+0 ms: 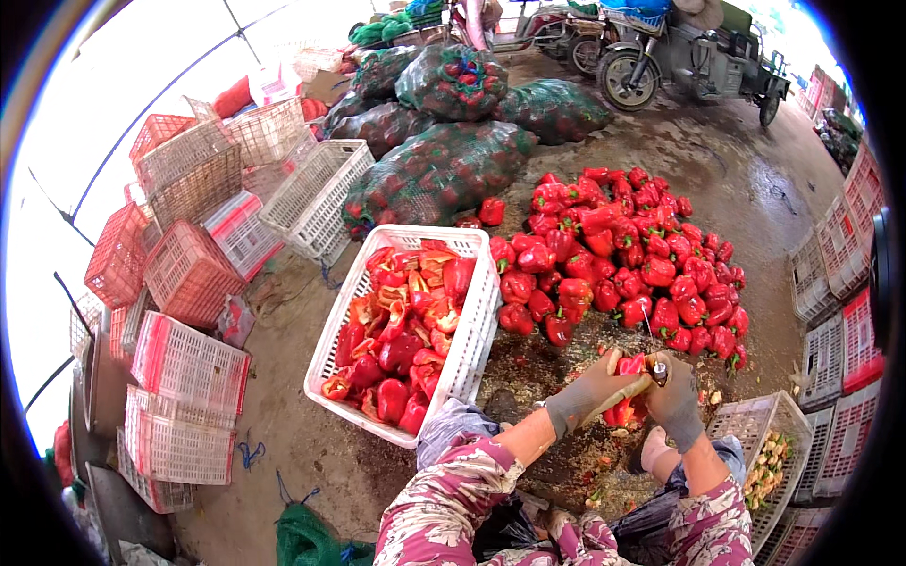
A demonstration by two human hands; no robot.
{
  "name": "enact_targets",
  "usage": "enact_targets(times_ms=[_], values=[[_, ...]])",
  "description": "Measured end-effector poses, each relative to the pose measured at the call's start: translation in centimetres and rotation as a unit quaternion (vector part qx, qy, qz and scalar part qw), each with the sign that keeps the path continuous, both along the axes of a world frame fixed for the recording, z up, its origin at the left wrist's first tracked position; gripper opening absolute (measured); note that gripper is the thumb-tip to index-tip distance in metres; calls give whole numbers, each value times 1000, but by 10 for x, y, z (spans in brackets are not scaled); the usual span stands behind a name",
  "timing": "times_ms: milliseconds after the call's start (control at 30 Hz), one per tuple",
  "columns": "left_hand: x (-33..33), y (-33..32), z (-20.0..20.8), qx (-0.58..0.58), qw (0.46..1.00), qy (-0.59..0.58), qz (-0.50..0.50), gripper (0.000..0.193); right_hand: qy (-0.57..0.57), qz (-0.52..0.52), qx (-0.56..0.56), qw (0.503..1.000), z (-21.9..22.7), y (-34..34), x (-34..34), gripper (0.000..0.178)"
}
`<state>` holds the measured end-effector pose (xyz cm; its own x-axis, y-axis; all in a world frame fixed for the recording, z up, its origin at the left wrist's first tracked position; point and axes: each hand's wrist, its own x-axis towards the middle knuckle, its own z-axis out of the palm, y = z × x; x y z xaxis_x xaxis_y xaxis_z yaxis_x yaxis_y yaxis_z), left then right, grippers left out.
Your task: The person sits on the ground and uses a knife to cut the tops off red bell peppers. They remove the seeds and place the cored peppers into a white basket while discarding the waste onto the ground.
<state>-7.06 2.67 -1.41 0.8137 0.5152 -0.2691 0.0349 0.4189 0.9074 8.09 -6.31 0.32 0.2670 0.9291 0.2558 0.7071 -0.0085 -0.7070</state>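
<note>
Floor: pt. wet, pepper pile
L/R sides: crate stacks
L hand: pinching pepper
R hand: gripping knife

One knife, one pepper heap, one cut-pepper crate, five heaped mesh sacks

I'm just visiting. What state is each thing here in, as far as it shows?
Left grip: gloved, closed on a red pepper
Right grip: gloved, closed around a bladed tool
White crate: well filled, holding cut pepper pieces
Pepper pile: heaped, looks mostly whole
Green mesh sacks: bulging with peppers
Lower-right crate: holding pale scraps
Three-wheeler: apparently parked
</note>
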Motion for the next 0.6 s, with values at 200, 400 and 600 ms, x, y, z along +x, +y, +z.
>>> enact_targets(times_ms=[200, 400, 600], values=[[-38, 31, 24, 186, 972, 130, 68, 52, 119, -10, 14, 993, -1, 21, -4, 8], [-160, 134, 43, 422, 800, 247, 346, 53, 392, -92, -51, 914, 3, 33, 11, 7], [-297, 226, -22, 656, 477, 446, 378, 49, 413, -91, -59, 904, -23, 41, 14, 14]])
